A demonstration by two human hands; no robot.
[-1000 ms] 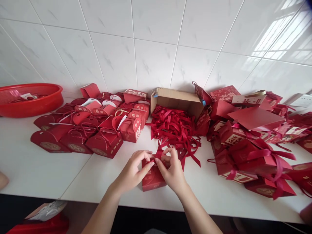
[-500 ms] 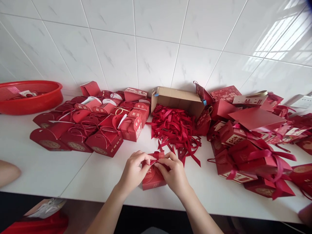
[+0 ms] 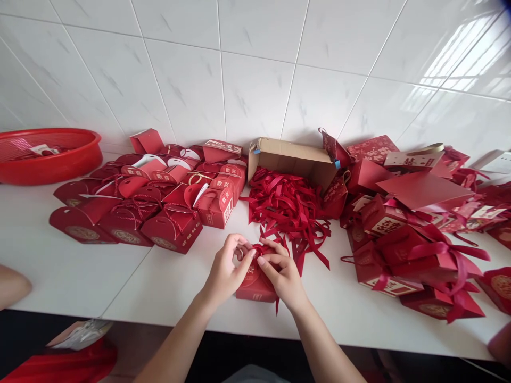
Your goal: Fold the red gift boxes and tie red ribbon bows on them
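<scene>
A small red gift box [image 3: 255,291] with gold lettering stands on the white table near its front edge. Over its top, my left hand [image 3: 231,265] pinches a red ribbon [image 3: 259,249] between thumb and forefinger. My right hand [image 3: 282,270] also has its fingers closed on that ribbon, from the right side of the box. One ribbon tail hangs down by the box's right front corner. My fingers partly cover the knot or loop at the top. Just behind the box lies a heap of loose red ribbons [image 3: 285,205].
An open cardboard carton [image 3: 293,151] lies behind the ribbons. Rows of red gift boxes [image 3: 171,229] stand left, beside a red plastic basket [image 3: 80,159]. Ribbon-tied boxes [image 3: 423,260] are piled at right. Another person's arm [image 3: 14,287] rests at the left edge.
Both hands have shifted slightly up with the ribbon, and my left fingers have spread somewhat. A ribbon tail now shows at the box's right side. The box sits a little farther right.
</scene>
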